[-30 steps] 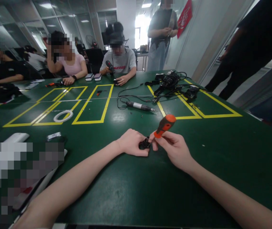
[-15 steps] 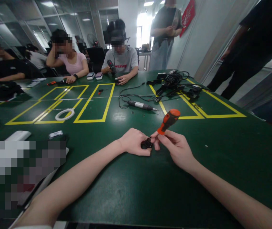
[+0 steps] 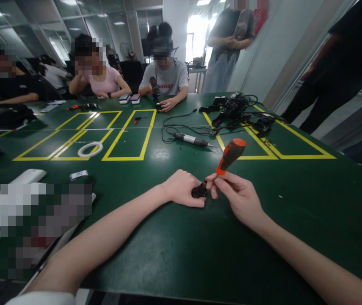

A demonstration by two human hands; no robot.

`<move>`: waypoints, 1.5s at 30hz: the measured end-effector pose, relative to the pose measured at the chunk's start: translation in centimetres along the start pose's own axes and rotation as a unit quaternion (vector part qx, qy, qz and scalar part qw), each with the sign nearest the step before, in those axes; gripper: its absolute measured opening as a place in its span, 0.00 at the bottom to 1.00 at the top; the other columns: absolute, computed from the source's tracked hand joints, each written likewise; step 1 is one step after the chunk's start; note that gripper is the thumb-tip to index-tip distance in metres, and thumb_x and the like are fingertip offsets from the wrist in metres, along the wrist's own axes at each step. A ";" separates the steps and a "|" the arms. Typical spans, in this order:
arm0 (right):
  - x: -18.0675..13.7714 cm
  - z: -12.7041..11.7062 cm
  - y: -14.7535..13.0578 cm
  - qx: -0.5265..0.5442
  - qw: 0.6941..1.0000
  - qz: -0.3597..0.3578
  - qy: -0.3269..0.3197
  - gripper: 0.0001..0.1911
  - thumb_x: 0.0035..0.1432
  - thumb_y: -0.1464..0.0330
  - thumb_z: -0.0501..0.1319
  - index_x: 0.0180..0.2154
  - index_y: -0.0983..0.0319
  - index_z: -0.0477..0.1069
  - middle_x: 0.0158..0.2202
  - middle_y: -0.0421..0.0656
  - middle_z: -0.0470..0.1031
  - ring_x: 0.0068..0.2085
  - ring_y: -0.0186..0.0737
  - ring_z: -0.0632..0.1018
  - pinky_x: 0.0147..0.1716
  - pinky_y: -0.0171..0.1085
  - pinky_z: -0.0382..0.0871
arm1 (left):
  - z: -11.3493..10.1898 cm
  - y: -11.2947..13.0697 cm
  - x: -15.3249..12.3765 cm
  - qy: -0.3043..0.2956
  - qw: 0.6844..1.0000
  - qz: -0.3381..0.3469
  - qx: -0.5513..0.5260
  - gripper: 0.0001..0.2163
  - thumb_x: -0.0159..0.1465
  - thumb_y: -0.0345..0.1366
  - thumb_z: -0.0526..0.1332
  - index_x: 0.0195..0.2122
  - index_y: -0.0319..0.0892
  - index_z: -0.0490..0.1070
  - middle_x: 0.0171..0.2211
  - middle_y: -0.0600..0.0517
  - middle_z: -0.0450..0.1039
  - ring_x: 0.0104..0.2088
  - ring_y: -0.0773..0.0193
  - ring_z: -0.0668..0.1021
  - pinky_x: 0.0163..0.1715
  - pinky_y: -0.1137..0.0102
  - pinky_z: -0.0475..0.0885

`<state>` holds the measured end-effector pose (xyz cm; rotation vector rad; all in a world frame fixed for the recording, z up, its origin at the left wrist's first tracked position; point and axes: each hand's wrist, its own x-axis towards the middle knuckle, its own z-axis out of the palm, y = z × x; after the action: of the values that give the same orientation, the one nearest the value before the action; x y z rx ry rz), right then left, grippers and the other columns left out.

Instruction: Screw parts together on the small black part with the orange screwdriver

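Sitting on the counter [image 3: 168,254], the black part [image 3: 200,191] is pinned by the left hand [image 3: 182,188], its grip closed round it. The right hand [image 3: 238,197] pinches the screwdriver [image 3: 230,156] low down, with the tip at the part. Over the last second the orange handle has leaned further right while the part kept its place, so the tip seems still engaged.

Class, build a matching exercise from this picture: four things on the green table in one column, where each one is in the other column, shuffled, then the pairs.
1 orange-handled screwdriver
2 small black part
3 white ring
4 grey power screwdriver

A among yellow lines
B held in the right hand
C near the black cable bundle
D at the left hand fingertips

Pairs: 1-B, 2-D, 3-A, 4-C
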<state>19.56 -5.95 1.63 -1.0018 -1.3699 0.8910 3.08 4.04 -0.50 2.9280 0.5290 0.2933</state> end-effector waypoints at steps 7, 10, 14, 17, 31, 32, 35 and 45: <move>-0.3 0.1 0.2 0.026 1.000 -0.005 0.011 0.18 0.59 0.52 0.70 0.31 0.60 0.74 0.27 0.41 0.77 0.24 0.35 0.74 0.26 0.35 0.72 | 0.0 0.0 0.0 -0.005 1.000 -0.004 -0.009 0.17 0.59 0.49 0.61 0.21 0.42 0.71 0.20 0.52 0.74 0.22 0.64 0.75 0.23 0.69 0.55; -0.3 -0.1 0.2 -0.004 1.000 -0.003 0.005 0.19 0.59 0.52 0.70 0.28 0.60 0.75 0.27 0.42 0.76 0.24 0.36 0.74 0.26 0.37 0.72 | -0.1 0.0 0.0 -0.011 1.000 -0.004 -0.006 0.17 0.60 0.49 0.61 0.21 0.42 0.71 0.21 0.52 0.75 0.23 0.64 0.76 0.23 0.70 0.56; -0.2 -0.2 0.0 -0.015 1.000 -0.009 -0.005 0.19 0.61 0.52 0.68 0.30 0.61 0.77 0.25 0.41 0.74 0.24 0.36 0.74 0.26 0.36 0.72 | -0.2 0.1 0.0 -0.016 1.000 -0.004 -0.002 0.15 0.60 0.49 0.62 0.24 0.42 0.73 0.22 0.52 0.76 0.24 0.63 0.77 0.23 0.70 0.57; -0.2 0.0 0.0 0.017 1.000 -0.007 -0.008 0.20 0.63 0.51 0.66 0.31 0.61 0.76 0.26 0.42 0.77 0.23 0.36 0.75 0.25 0.35 0.72 | -0.1 0.0 0.0 -0.010 1.000 -0.002 -0.005 0.16 0.60 0.49 0.61 0.25 0.42 0.74 0.21 0.52 0.75 0.23 0.63 0.76 0.23 0.71 0.56; -0.2 -0.2 -0.5 -0.030 0.999 -0.018 0.004 0.21 0.61 0.50 0.67 0.28 0.60 0.76 0.25 0.43 0.76 0.23 0.36 0.74 0.24 0.36 0.72 | 0.1 -0.1 0.0 -0.007 1.000 0.005 -0.010 0.17 0.60 0.50 0.60 0.23 0.42 0.72 0.21 0.51 0.75 0.22 0.64 0.76 0.23 0.70 0.56; -0.2 -0.1 -0.5 -0.028 1.000 -0.015 0.002 0.21 0.62 0.50 0.66 0.28 0.60 0.75 0.25 0.43 0.76 0.23 0.36 0.74 0.24 0.36 0.72 | 0.0 -0.1 0.0 -0.006 1.000 0.005 -0.011 0.17 0.61 0.50 0.60 0.23 0.42 0.72 0.21 0.51 0.75 0.22 0.64 0.76 0.23 0.70 0.56; -0.3 0.1 -0.4 -0.001 1.000 -0.011 0.007 0.20 0.62 0.49 0.66 0.34 0.60 0.74 0.27 0.43 0.78 0.23 0.37 0.76 0.25 0.37 0.75 | 0.0 0.0 0.0 -0.002 1.000 0.000 -0.010 0.17 0.60 0.50 0.60 0.23 0.42 0.72 0.21 0.51 0.75 0.22 0.64 0.76 0.23 0.71 0.56; -0.2 -0.2 -0.3 -0.028 0.999 -0.024 0.026 0.19 0.58 0.52 0.70 0.28 0.60 0.75 0.26 0.43 0.76 0.23 0.37 0.75 0.25 0.37 0.74 | 0.1 -0.1 0.0 -0.001 1.000 0.003 -0.008 0.19 0.60 0.51 0.60 0.21 0.42 0.70 0.20 0.51 0.74 0.21 0.65 0.74 0.21 0.69 0.54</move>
<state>19.74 -6.26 1.88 -1.0236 -1.3757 0.7903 3.08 4.13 -0.58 2.9153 0.5153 0.2928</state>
